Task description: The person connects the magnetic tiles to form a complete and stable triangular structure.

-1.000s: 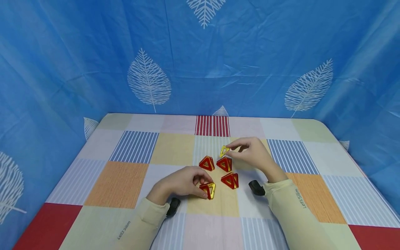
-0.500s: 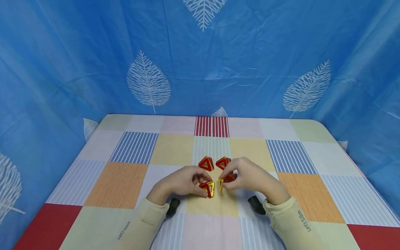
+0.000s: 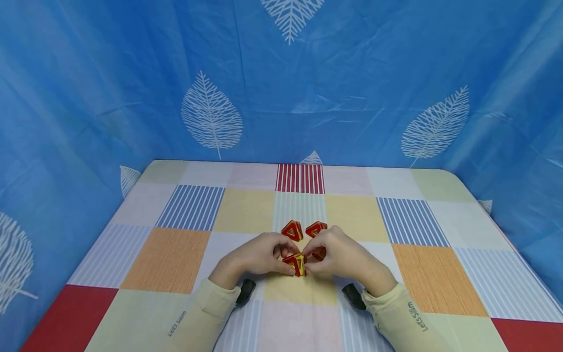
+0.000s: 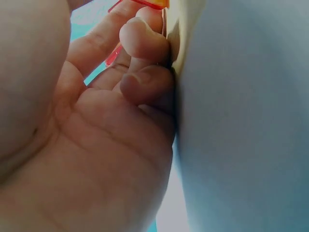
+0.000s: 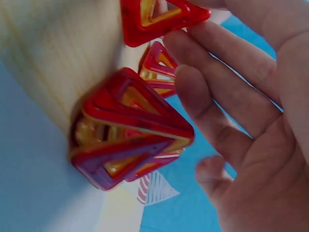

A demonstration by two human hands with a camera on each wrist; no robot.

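Between my two hands, in the head view, stands a small pyramid of red and yellow triangular magnetic tiles (image 3: pixel 295 264). My left hand (image 3: pixel 264 254) pinches its left side with thumb and fingers. From the right, my right hand (image 3: pixel 343 256) pinches the yellow triangular tile against the pyramid's right side. A red tile face (image 5: pixel 133 21) of it shows at the top of the right wrist view, beside my fingers. Only a red-and-orange corner (image 4: pixel 157 4) peeks out above my left fingers in the left wrist view.
Two similar pyramids, one left (image 3: pixel 292 230) and one right (image 3: pixel 315 228), stand just behind my hands. A third pyramid (image 5: pixel 133 123) sits by my right palm, mostly covered in the head view. A patchwork cloth (image 3: pixel 246 210) covers the table; a blue curtain (image 3: pixel 343 98) hangs behind.
My right hand has brought the yellow triangular tile from behind the pyramids toward me and left, against the pyramid in my left hand. The left hand has stayed nearly still.
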